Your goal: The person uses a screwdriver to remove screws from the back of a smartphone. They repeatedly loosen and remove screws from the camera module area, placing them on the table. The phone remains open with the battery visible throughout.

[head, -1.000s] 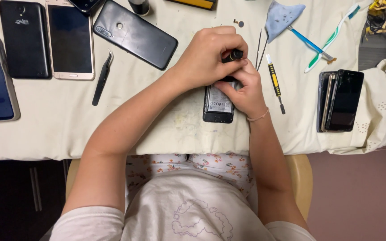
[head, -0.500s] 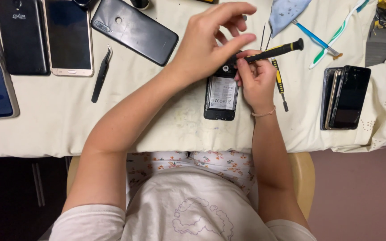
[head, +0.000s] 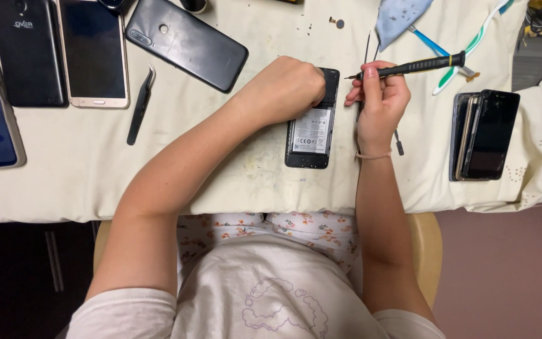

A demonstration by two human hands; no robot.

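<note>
An opened black phone [head: 312, 129] lies back-up on the cloth-covered table [head: 233, 169], its battery showing. My left hand [head: 286, 88] is closed in a fist over the phone's upper left corner, pressing on it. My right hand [head: 379, 100] holds a black screwdriver [head: 409, 65] with a yellow ring almost level, its tip pointing left just beside the phone's upper right corner. The tip is off the phone.
Several phones lie at the far left [head: 92, 53] and a black one [head: 186, 44] at the top. Black tweezers [head: 140, 103] rest left of my arm. A stack of phones [head: 484, 135] sits right. Blue and green plastic tools [head: 456, 47] and a blue pick [head: 399, 16] lie at the top right.
My left hand came down from open above the phone to a fist on its upper corner. My right hand lifted the screwdriver off the phone and moved it right.
</note>
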